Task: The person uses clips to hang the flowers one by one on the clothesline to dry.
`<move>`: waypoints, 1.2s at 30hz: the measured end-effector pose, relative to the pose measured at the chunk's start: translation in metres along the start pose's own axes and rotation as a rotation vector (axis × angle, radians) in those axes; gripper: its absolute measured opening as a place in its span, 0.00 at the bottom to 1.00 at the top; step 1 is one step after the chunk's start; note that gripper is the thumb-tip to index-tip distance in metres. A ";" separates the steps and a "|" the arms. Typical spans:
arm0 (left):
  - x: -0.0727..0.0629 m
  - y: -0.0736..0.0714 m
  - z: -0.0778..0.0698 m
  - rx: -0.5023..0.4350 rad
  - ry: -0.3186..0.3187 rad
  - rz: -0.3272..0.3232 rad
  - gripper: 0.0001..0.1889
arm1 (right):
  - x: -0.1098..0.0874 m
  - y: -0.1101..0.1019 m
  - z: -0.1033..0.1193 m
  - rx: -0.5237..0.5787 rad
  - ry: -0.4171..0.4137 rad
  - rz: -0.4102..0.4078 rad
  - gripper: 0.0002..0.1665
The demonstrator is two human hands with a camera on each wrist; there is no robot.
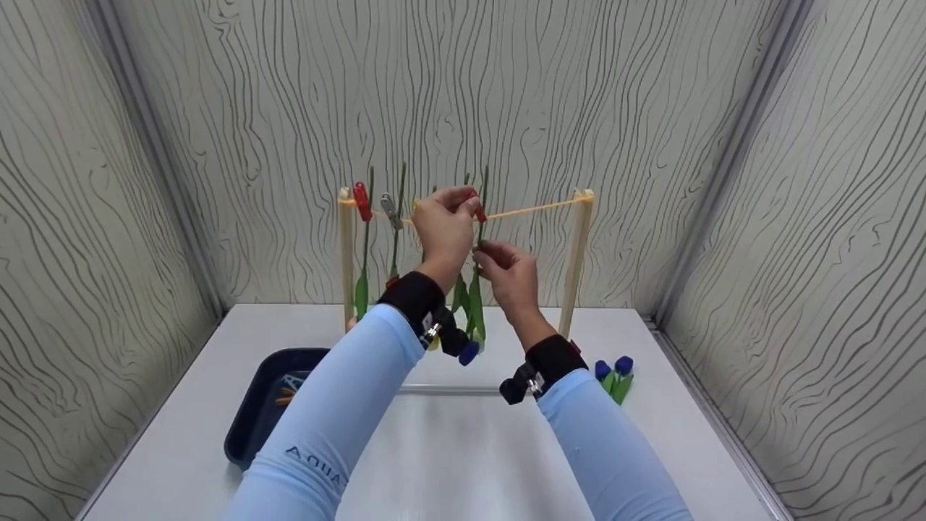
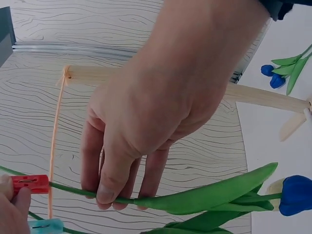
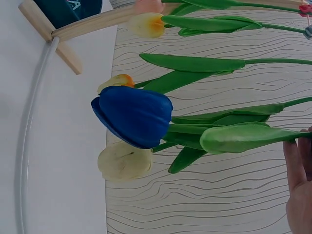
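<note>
My left hand point(image 1: 445, 228) pinches a red clothespin point(image 1: 478, 208) at the orange string point(image 1: 532, 210), where a green stem crosses it. Just below, my right hand point(image 1: 512, 278) holds that stem between thumb and fingers. The stem belongs to a blue tulip point(image 3: 136, 114), which hangs bloom down with its green leaves point(image 2: 214, 195). Close by on the string sits a light blue clothespin point(image 2: 46, 225), seen in the left wrist view. Pale and yellow-orange tulips hang behind the blue one in the right wrist view, one being a cream bloom point(image 3: 125, 162).
Further left on the string are another red clothespin point(image 1: 362, 202) and a grey clothespin point(image 1: 391, 211), each with a stem. Wooden posts point(image 1: 576, 260) carry the string. A dark tray point(image 1: 246, 427) with clothespins stands at left; blue tulips point(image 1: 623, 365) lie at right.
</note>
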State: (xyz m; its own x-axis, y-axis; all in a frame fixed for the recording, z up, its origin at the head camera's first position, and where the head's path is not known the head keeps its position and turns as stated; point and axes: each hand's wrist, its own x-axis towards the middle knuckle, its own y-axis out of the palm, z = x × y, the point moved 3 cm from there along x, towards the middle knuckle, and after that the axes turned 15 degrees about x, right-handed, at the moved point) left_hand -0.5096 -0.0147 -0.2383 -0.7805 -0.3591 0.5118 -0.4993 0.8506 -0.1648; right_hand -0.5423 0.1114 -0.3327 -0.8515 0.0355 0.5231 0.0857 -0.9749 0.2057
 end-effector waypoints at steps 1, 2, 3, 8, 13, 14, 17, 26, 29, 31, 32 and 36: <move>-0.001 0.000 0.002 0.005 -0.009 0.003 0.09 | 0.000 0.001 0.000 0.001 0.003 0.003 0.13; -0.002 0.000 0.003 0.007 -0.018 0.006 0.09 | 0.000 0.001 0.000 0.000 0.006 0.005 0.14; -0.003 0.001 0.005 0.009 -0.026 0.008 0.09 | 0.000 0.002 0.000 0.000 0.009 0.005 0.14; -0.005 0.002 0.010 0.011 -0.057 0.027 0.10 | 0.000 0.002 0.000 -0.030 0.029 0.003 0.15; -0.007 0.001 0.011 0.017 -0.066 0.040 0.11 | -0.001 0.001 0.001 -0.045 0.051 0.003 0.17; -0.006 0.001 0.011 0.019 -0.065 0.040 0.10 | -0.001 0.001 0.001 -0.045 0.055 0.000 0.17; -0.006 0.001 0.011 0.028 -0.060 0.035 0.09 | -0.001 0.003 0.002 -0.039 0.063 -0.010 0.16; -0.008 0.002 0.017 0.011 -0.063 0.042 0.10 | 0.001 0.003 0.003 -0.045 0.060 -0.003 0.15; -0.009 0.002 0.018 0.008 -0.065 0.055 0.11 | 0.000 0.002 0.002 -0.044 0.066 -0.005 0.15; -0.009 0.001 0.018 0.010 -0.060 0.061 0.13 | 0.000 0.002 0.003 -0.054 0.064 -0.006 0.15; -0.010 0.001 0.018 0.015 -0.057 0.064 0.13 | 0.000 0.002 0.003 -0.057 0.065 -0.007 0.15; -0.014 0.002 0.016 0.056 -0.049 0.072 0.15 | 0.000 0.002 0.004 -0.061 0.070 -0.006 0.16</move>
State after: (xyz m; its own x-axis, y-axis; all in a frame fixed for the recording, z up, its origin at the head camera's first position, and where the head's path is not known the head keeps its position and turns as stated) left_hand -0.5054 -0.0144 -0.2597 -0.8316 -0.3176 0.4556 -0.4610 0.8522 -0.2474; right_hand -0.5403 0.1104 -0.3291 -0.8862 0.0283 0.4624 0.0504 -0.9863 0.1570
